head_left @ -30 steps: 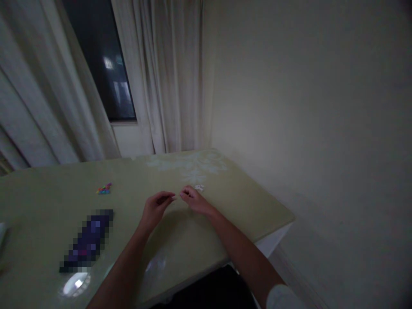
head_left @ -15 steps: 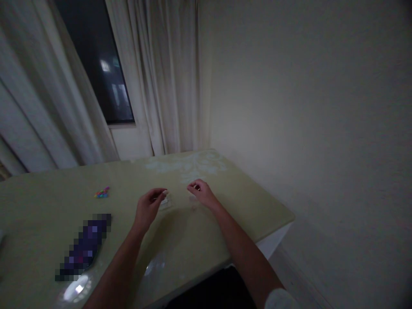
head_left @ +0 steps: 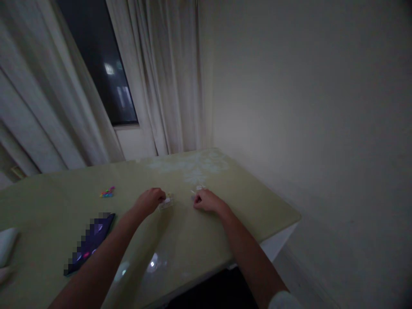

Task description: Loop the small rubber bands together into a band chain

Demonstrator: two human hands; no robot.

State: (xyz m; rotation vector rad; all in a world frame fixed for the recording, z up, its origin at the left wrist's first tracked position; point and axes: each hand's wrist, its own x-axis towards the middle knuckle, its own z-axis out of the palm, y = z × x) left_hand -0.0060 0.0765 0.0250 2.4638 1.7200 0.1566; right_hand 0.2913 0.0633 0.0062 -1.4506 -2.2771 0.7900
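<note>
My left hand (head_left: 152, 201) is closed, its fingertips at the left side of a small clear plastic box (head_left: 166, 203) on the table. Something white and a little yellow shows inside that box. Whether the fingers grip the box or a small thing by it is hidden. To the right, my right hand (head_left: 206, 201) rests low over the tabletop with its fingers curled together. Just beyond its knuckles lies a small clear and whitish piece (head_left: 199, 188), too small to name. What the right fingers hold, if anything, cannot be made out.
A small heap of bright coloured pieces (head_left: 107, 192) lies left on the pale table (head_left: 180, 249). Nearer, a dark purple flat item (head_left: 93, 240) is partly blurred out. A white object (head_left: 7, 244) sits at the left edge. Wall (head_left: 289, 107) borders the table's right side.
My left hand has turned from a raised pinch into a closed hand beside the clear box. My right hand has lowered and curled, moving slightly right and nearer. The view has shifted slightly.
</note>
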